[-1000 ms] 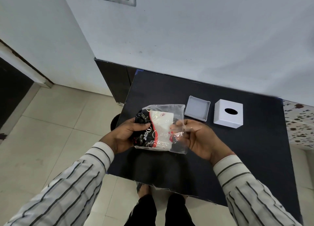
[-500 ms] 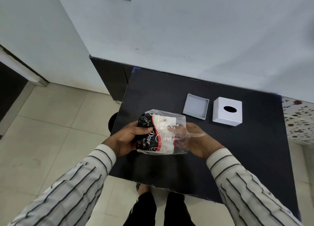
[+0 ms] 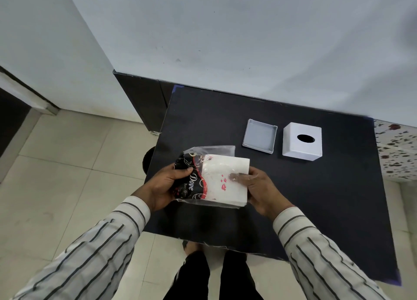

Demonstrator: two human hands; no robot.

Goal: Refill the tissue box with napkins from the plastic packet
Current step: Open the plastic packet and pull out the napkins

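My left hand (image 3: 165, 185) grips the black printed end of the clear plastic packet (image 3: 194, 182) above the black table's near left part. My right hand (image 3: 256, 186) holds the white stack of napkins (image 3: 225, 186), whose right part sticks out of the packet's open end; its thumb lies on top under the film. The white tissue box shell (image 3: 302, 141), with an oval slot on top, stands at the back right. Its shallow grey base tray (image 3: 260, 138) lies open just left of it.
The black table (image 3: 327, 198) stands against a white wall. A speckled counter (image 3: 397, 150) adjoins it on the right. Tiled floor lies to the left, and my legs and feet are below the table's near edge.
The napkin stack has slid rightward, partly out of the packet's open end. Both hands have stayed over the table's near left part.
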